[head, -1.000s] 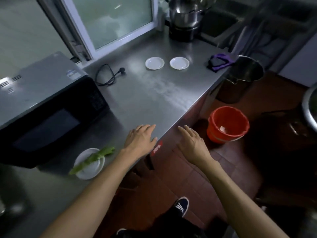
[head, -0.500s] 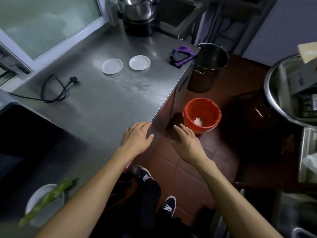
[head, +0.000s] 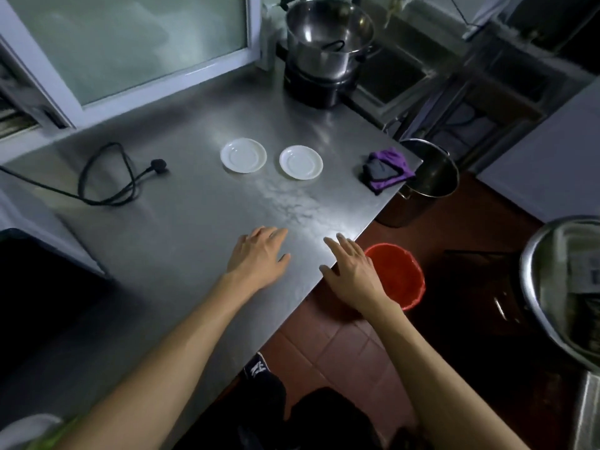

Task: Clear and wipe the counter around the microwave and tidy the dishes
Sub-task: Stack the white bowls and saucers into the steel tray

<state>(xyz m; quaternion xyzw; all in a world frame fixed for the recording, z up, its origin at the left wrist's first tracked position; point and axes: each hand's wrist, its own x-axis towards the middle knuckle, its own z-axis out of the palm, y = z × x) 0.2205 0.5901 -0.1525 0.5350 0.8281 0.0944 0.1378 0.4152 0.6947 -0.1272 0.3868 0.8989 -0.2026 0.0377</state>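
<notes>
Two small white saucers, one at the left (head: 243, 155) and one at the right (head: 301, 162), lie side by side on the steel counter (head: 181, 222). A purple and grey cloth (head: 387, 169) is bunched at the counter's right corner. My left hand (head: 259, 254) hovers palm down over the counter, fingers apart, holding nothing. My right hand (head: 352, 271) is spread over the counter's front edge, also empty. The black microwave (head: 29, 287) fills the dark left side. A white plate with a green vegetable (head: 29, 431) shows at the bottom left corner.
A black power cord with plug (head: 110, 180) lies loose near the window. A steel pot (head: 328, 34) stands on a black burner at the back. On the floor are a red bucket (head: 402, 280) and a tall steel pot (head: 425, 183). A large steel basin (head: 561, 287) is at right.
The view has swung right and forward along the counter. Both hands have moved from near the microwave toward the saucers; the microwave and vegetable plate have slid to the left edge.
</notes>
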